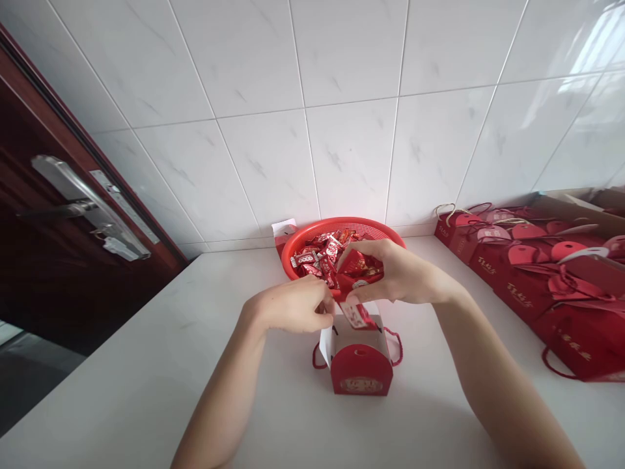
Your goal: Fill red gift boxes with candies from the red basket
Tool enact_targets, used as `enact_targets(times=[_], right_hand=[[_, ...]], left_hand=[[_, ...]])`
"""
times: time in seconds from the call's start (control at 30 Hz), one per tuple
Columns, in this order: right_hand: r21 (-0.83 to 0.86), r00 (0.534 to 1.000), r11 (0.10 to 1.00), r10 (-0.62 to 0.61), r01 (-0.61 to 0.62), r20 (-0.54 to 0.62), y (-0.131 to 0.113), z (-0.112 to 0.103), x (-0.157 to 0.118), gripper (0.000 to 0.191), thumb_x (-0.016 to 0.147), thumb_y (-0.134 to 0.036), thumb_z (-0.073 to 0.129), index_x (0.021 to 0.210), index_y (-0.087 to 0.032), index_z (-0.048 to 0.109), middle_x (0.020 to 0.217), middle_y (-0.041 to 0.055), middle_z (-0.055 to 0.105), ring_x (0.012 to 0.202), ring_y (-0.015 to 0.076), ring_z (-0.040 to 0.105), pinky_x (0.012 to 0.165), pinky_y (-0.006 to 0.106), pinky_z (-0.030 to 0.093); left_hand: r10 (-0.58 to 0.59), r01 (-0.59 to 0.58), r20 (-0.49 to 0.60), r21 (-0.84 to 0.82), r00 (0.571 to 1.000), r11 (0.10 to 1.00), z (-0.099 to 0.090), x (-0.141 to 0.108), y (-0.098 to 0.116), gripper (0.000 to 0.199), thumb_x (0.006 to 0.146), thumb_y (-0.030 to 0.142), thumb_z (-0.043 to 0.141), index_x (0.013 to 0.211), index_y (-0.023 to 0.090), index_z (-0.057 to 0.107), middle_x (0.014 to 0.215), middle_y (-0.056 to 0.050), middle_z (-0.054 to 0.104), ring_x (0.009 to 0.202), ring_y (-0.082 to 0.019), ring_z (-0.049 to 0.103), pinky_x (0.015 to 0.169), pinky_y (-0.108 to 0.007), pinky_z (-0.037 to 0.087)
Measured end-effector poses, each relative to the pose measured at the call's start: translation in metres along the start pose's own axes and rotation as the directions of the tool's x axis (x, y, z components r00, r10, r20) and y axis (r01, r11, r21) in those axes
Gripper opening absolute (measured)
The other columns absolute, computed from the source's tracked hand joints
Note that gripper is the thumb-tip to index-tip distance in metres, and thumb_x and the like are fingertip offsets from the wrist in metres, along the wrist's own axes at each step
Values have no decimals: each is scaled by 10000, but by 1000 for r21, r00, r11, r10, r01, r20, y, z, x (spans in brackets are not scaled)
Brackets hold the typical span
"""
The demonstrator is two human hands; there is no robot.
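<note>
A small red gift box (362, 371) stands upright on the white table with its top open and a cord handle at either side. Just above its opening, my right hand (398, 270) curves its thumb and fingers around red wrapped candy (353, 264). Right below that thumb, a red and white candy packet (358, 315) hangs tilted over the box. My left hand (293, 304) is at the box's far left corner, its fingers curled in beside the white inner flap (326, 344). What those fingertips pinch is hidden.
Behind the box, a red plastic basket (293, 251) holds many wrapped candies. Several filled-out red gift boxes (517, 286) stand in rows at the right. Another red and white carton piece (283, 229) leans behind the basket. A tiled wall closes the back; a dark door (53, 215) is at left.
</note>
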State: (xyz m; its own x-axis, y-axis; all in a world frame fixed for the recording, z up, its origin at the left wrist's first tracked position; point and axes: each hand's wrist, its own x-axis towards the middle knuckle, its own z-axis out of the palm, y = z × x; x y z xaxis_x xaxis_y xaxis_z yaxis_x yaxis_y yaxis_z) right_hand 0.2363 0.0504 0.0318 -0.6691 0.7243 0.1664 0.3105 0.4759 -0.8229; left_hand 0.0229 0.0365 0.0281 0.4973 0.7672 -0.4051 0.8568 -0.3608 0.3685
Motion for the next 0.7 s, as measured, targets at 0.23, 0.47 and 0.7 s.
enact_targets(times=[0.23,0.47,0.7], right_hand=[[51,998,998,37,-39,42,1,3,2,238,793,-335,754,909,-178,618,638,-44,565,543,97,486,449,222,320],[-31,997,999,-7,10,83,6,9,5,241,812,-377,745,884,-184,621,697,-29,604,593,98,519,504,227,364],[95,998,995,21,-27,67,8,10,5,216,889,-356,660,919,-199,514,728,-27,614,590,116,604,431,202,426]], left_hand=[[38,-38,-10,-3,999,999,0,0,-5,173,754,288,557,756,204,709,656,5,575,567,-138,455,490,-271,315],[35,-35,16,21,999,999,-2,-2,-4,194,740,309,592,841,209,724,641,16,568,566,-141,495,501,-264,339],[59,-60,16,72,998,996,-2,-2,-7,237,753,340,598,876,208,751,738,-10,659,669,-166,588,544,-260,376]])
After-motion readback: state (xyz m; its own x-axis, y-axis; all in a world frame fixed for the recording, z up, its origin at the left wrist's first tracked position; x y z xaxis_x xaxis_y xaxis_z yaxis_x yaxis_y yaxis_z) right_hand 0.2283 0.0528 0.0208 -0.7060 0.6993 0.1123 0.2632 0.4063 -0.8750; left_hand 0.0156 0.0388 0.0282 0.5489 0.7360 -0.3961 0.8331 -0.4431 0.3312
